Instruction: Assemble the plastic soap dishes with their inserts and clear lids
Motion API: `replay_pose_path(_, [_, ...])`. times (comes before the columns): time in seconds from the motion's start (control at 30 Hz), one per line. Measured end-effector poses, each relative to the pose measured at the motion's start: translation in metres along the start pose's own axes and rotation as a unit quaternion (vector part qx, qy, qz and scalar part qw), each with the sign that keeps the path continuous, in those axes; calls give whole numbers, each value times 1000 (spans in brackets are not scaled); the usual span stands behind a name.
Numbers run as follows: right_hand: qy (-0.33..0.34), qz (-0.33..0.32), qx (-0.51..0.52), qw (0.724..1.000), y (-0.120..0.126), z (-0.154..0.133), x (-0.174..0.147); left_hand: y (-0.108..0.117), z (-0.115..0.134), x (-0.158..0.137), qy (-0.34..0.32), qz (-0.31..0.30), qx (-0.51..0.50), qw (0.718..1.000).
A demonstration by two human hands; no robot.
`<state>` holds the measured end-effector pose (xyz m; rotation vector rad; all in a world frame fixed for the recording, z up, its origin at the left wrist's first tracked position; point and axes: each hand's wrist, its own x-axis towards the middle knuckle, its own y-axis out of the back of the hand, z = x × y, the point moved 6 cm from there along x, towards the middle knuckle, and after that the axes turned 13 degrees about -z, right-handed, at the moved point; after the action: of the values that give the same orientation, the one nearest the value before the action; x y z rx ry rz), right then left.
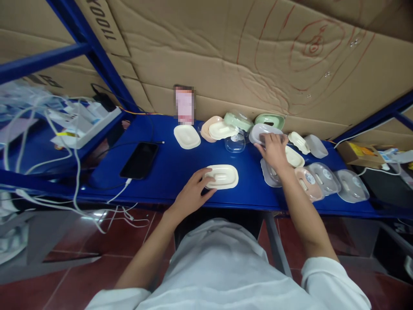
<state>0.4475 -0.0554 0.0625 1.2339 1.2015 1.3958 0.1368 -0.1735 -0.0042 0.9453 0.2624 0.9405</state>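
A cream soap dish (227, 175) with a raised oval middle lies near the table's front edge. My left hand (192, 189) grips its left end, fingers over the rim and thumb along the near side. Further back on the right, my right hand (273, 150) is closed on the edge of a pale grey soap dish (260, 132); its fingertips are partly hidden. Behind that stands a green dish (274, 120). Below my right wrist are a greyish dish (269, 174) and a cream piece (294, 157), both partly covered by the arm.
Lidded soap boxes, one peach (308, 184) and others grey (351, 186), sit at the right. Peach, cream and green pieces cluster around a clear lid (235, 144). A cream lid (187, 137), a black phone (140, 160) with a white cable, and cardboard walls (200, 47) surround the blue table.
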Motion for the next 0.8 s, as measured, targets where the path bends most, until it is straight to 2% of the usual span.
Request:
replay_pose_path(0.07, [73, 23, 27, 997, 1, -16, -19, -1, -6, -2, 32, -2, -29, 999])
replay_pose_path(0.17, [191, -11, 72, 979, -14, -58, -54, -1, -9, -3, 59, -1, -48, 997])
replay_pose_path(0.27, [284, -45, 96, 953, -29, -108, -85, 2, -8, -2, 44, 8, -37, 998])
replay_pose_path(0.33, [318, -48, 97, 942, -33, -135, -97, 2, -8, -2, 23, 10, -24, 999])
replay_pose_path(0.4, [332, -41, 100, 937, -33, -150, -103, 1, -9, -3, 9, 18, -10, 1000])
replay_pose_path(0.5, [332, -28, 115, 936, -30, -156, -108, 0, -12, -5, 7, 48, 10, 999])
replay_pose_path(0.67, [308, -13, 156, 938, -26, -145, -108, 0, -10, -6, 14, 81, 15, 996])
replay_pose_path(0.8, [233, 23, 207, 950, -8, -125, -89, 3, -8, -5, 24, 80, 4, 996])
